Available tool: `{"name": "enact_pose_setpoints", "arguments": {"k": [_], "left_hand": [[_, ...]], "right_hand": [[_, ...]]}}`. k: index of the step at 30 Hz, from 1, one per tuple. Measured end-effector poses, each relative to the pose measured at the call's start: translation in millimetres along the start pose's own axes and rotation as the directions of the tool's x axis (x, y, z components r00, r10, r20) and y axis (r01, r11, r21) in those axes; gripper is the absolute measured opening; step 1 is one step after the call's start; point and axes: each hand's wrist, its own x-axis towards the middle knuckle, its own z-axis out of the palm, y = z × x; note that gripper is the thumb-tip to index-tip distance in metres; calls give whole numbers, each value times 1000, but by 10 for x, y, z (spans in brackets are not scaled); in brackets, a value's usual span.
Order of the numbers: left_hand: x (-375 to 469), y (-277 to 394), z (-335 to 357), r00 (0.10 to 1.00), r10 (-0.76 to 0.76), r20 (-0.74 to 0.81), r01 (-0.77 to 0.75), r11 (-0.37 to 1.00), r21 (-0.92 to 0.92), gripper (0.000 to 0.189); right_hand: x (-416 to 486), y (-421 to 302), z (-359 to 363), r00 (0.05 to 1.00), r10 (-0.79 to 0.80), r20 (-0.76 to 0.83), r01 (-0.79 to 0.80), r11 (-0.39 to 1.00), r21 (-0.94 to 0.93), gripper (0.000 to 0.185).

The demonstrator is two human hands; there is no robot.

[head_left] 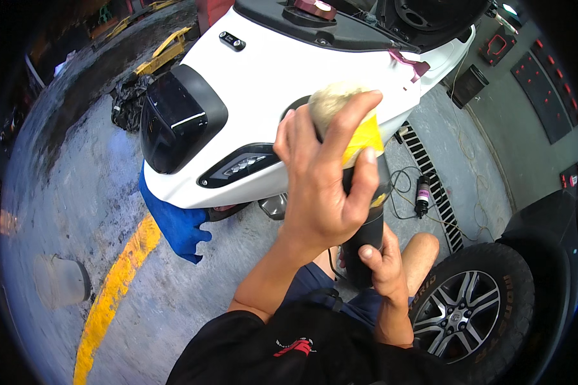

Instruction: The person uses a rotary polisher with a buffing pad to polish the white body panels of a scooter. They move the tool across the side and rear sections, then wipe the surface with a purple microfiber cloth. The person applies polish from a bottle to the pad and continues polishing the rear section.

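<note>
Both of my hands are on a black and yellow electric polisher (367, 231) with a fluffy off-white wool pad (334, 96). My left hand (320, 178) grips its head from above, just behind the pad. Lower down, my right hand (387, 267) wraps around the dark handle. The pad is at the side of a white scooter body panel (265, 82); the fingers and pad hide whether they touch. Left of my hands are the scooter's slim lamp (243, 166) and its glossy black front light unit (183, 120). A blue cloth (173, 226) hangs beneath the front.
On the floor to the right, a dark bottle (422, 195) lies among cables beside a metal drain grate (433, 178). A vehicle's wheel (457, 315) stands close at my right. A translucent bucket (60, 281) lies at left, near a yellow floor stripe (113, 298).
</note>
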Motion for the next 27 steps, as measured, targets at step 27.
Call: {"name": "enact_pose_setpoints", "arguments": {"k": [27], "left_hand": [[447, -120, -360, 953, -219, -212, 145, 937, -317, 59]], "right_hand": [[453, -650, 365, 964, -231, 128, 264, 862, -433, 72]]}}
